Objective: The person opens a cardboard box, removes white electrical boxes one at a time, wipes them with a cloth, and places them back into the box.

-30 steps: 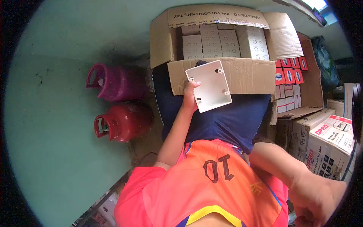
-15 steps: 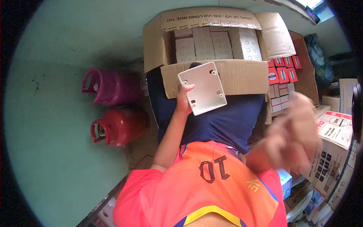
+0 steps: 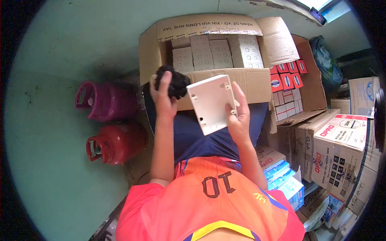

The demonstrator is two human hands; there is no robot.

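Observation:
My left hand is closed around a bunched black cloth in front of the open carton. Just to the right, my right hand grips a white plastic electrical back box by its right edge, thumb inside. The box is tilted, its hollow side facing me, with screw posts near the corners. Its left edge is close to the cloth; whether they touch I cannot tell. Behind both hands stands the open cardboard carton, holding stacked white boxes with round knock-out marks.
A second carton at the right holds red and white small boxes. Two gas cylinders, purple and red, stand by the green wall on the left. Bulb cartons and blue packets are stacked at my right.
My right hand has come in from the right and now grips the white box. My left hand has let go of the box and holds the black cloth to its left.

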